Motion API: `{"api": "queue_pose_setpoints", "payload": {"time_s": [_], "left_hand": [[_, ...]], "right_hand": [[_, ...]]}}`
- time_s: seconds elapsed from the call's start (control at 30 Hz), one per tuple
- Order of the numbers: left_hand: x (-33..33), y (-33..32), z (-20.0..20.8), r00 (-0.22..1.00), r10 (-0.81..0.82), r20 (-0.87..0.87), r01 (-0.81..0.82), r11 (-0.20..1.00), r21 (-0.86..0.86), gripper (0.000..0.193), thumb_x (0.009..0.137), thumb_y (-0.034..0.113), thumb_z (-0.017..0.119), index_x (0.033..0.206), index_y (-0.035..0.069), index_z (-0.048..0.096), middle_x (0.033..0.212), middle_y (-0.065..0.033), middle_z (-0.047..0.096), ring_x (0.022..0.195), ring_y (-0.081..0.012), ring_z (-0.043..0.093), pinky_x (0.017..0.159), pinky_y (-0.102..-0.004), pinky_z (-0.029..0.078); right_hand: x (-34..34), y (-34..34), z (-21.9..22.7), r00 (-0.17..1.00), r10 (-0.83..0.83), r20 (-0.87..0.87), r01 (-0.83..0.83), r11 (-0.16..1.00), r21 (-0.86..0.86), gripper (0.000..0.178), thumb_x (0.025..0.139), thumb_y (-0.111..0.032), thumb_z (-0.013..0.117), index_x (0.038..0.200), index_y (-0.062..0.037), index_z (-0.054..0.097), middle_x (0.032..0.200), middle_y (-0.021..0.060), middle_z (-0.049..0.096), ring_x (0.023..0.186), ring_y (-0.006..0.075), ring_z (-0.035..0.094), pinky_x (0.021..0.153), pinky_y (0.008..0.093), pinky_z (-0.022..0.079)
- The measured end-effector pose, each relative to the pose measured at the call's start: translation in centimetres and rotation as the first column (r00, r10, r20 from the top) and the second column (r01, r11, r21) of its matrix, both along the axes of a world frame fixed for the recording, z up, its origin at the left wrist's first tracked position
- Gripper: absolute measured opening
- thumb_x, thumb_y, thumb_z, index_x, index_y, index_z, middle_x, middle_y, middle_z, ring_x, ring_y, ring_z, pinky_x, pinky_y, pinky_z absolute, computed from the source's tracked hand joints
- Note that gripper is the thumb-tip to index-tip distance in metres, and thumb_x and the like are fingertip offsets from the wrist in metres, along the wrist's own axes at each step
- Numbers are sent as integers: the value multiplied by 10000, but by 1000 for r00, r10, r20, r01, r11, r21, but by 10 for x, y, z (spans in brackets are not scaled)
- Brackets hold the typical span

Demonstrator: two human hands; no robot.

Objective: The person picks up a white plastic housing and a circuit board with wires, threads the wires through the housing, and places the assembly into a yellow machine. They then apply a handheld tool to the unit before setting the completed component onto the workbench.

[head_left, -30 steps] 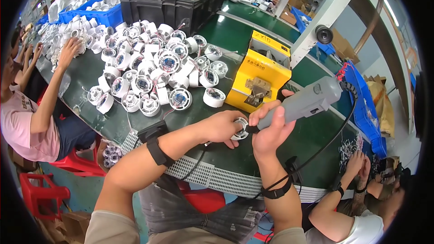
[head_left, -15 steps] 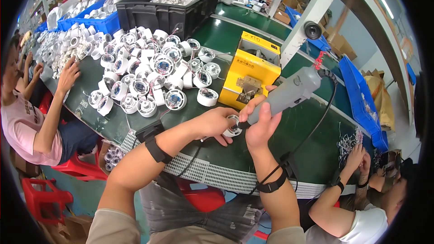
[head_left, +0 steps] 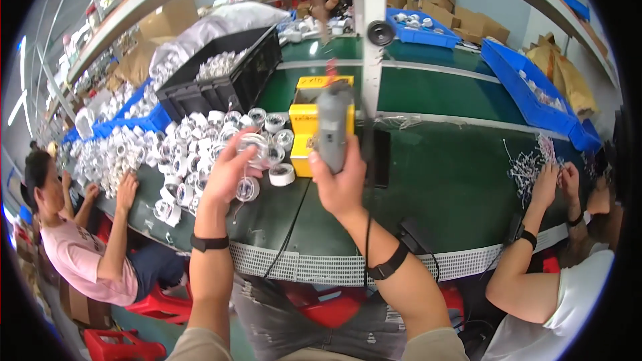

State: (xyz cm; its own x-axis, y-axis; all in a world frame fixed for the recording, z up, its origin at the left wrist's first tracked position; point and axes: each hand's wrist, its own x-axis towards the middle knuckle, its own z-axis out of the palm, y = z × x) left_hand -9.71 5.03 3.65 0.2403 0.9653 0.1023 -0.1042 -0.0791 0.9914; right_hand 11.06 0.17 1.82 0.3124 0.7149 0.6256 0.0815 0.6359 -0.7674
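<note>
My right hand [head_left: 342, 177] is wrapped round a grey electric screwdriver [head_left: 332, 120], raised in front of the yellow machine [head_left: 302, 154]. At the pile's near right part, my left hand [head_left: 229, 170] has its thumb and fingers on a white round housing [head_left: 255, 147]; blur hides some of the grip. The pile of white round housings [head_left: 194, 144], some with circuit boards and wires showing, spreads left of the machine. One white housing [head_left: 281, 174] sits at the machine's near left corner, and another housing [head_left: 247, 189] lies just below my left hand.
A black crate [head_left: 221, 83] of small white parts stands behind the pile. A dark flat object [head_left: 382, 159] lies right of the machine. A co-worker in pink [head_left: 87, 254] sits left; another person's hands [head_left: 555, 180] handle thin wires at right. Blue trays [head_left: 528, 90] stand beyond.
My left hand has gone from the housing under the screwdriver tip to the pile on the left. My right hand has lifted the screwdriver upright. The view has swung up and right.
</note>
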Motion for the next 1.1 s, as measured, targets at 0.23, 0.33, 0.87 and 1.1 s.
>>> {"api": "queue_pose_setpoints", "payload": {"time_s": [0.23, 0.33, 0.87, 1.1], "left_hand": [[7, -38, -19, 406, 775, -485, -182, 589, 787, 702, 803, 209, 695, 1420, 92, 380, 1490, -300, 207, 1364, -443, 278, 1095, -464, 288], [36, -74, -42, 307, 711, -632, 12, 661, 750, 705, 774, 237, 719, 1399, 124, 413, 1496, -284, 200, 1371, -488, 200, 1104, -531, 232], [30, -3, -52, 128, 778, -615, 236, 578, 781, 469, 785, 534, 631, 1103, 195, 693, 1381, -162, 465, 1373, -455, 228, 1075, -682, 111], [12, 16, -65, 179, 776, -605, 232, 564, 793, 425, 779, 453, 668, 1076, 151, 689, 1249, -57, 586, 1340, -377, 341, 1090, -641, 153]], "right_hand": [[3, 7, -7, 996, -17, 89, 14, 999, 31, 427, 807, -179, 674, 1158, -2, 508, 928, 179, 668, 851, 306, 685, 752, 369, 518], [1, 15, -12, 991, -65, 118, 63, 998, 25, 510, 793, -295, 701, 1184, -54, 481, 900, 207, 665, 837, 405, 653, 701, 434, 522], [-11, 14, -13, 992, 34, 119, -37, 999, 20, 420, 805, -227, 700, 1138, -54, 512, 902, 152, 671, 814, 345, 670, 701, 395, 522], [6, 12, -13, 992, -26, 127, 35, 997, -74, 444, 802, -244, 705, 1150, -54, 506, 908, 160, 677, 834, 345, 672, 696, 400, 522]]}}
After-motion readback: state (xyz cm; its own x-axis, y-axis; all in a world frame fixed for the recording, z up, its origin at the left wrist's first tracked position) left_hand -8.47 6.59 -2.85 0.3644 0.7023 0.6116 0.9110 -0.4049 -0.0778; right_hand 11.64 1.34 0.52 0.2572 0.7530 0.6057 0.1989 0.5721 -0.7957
